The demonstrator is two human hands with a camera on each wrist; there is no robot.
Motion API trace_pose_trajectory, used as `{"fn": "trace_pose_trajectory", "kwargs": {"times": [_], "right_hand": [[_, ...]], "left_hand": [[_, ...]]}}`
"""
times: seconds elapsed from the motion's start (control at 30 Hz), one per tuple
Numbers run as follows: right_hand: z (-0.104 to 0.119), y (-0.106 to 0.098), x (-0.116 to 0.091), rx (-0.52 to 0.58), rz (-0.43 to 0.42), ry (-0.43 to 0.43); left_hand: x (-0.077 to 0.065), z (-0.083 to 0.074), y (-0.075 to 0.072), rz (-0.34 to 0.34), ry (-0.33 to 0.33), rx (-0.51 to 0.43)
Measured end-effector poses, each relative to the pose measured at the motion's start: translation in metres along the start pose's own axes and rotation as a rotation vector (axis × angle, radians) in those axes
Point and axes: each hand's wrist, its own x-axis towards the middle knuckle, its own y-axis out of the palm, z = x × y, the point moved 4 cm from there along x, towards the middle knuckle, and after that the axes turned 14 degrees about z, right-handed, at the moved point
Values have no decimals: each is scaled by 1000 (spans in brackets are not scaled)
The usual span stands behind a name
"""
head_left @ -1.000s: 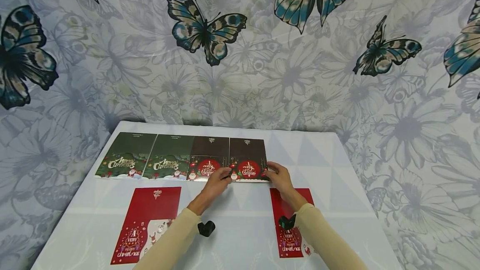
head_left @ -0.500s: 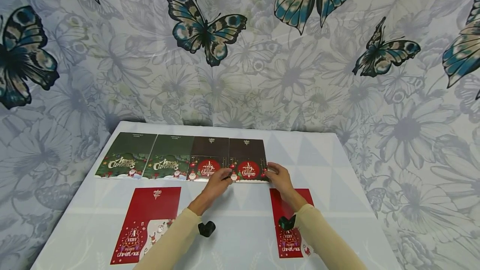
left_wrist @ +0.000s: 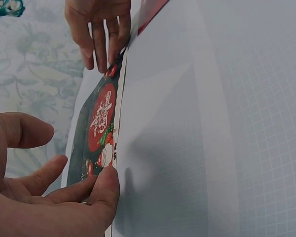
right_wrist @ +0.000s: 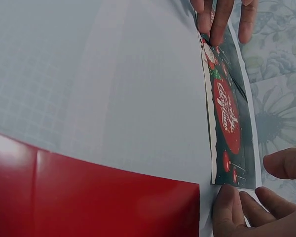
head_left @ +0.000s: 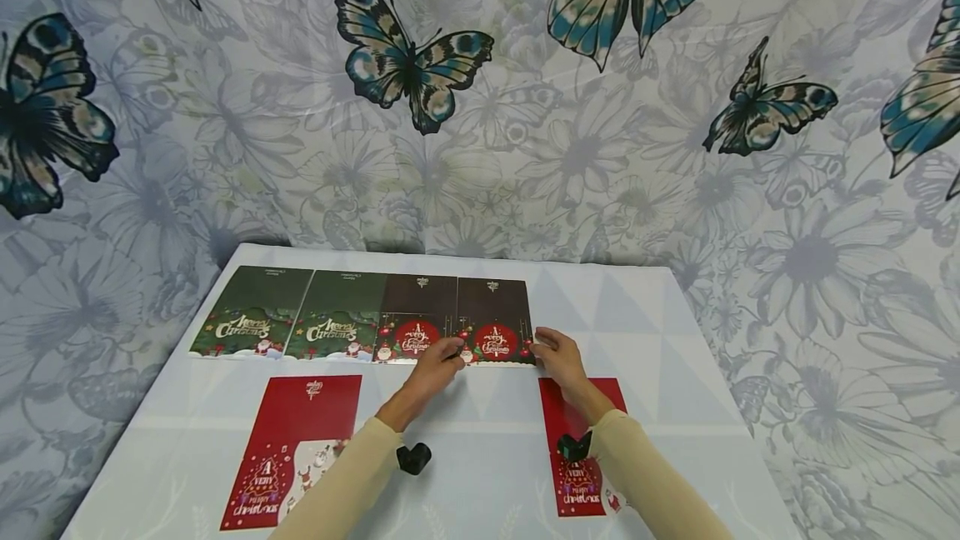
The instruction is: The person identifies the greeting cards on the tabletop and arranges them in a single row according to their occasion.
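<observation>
Hands (head_left: pixel 431 369) (head_left: pixel 562 361) at edges of dark card (head_left: pixel 493 307)

The person wears a plain, pale yellow long-sleeved top. Its left sleeve (head_left: pixel 341 477) and right sleeve (head_left: pixel 652 473) are softly creased and end at the wrists. By the left cuff sits a black left wrist camera (head_left: pixel 414 458), angular and notched, almost heart-shaped; a similar black right wrist camera (head_left: pixel 574 446) sits by the right cuff.

Toward the bench's (head_left: pixel 682 398) far edge, my left hand (head_left: pixel 431 372) and right hand (head_left: pixel 563 359) pinch between thumb and fingers.
</observation>
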Motion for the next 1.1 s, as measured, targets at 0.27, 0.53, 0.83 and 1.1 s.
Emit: {"fn": "trace_pose_trajectory", "kwargs": {"times": [0.27, 0.53, 0.83, 1.1], "right_hand": [[-1, 0, 1, -1, -14, -4], [-2, 0, -1, 5, -7, 0], [3, -4, -7, 36, -19, -16], [10, 10, -14, 43, 2, -77]], "left_hand": [[2, 3, 2, -9, 1, 36], [-4, 1, -4, -14, 22, 15], [-43, -9, -52, -111, 37, 58], [-82, 2, -93, -130, 7, 77]]}}
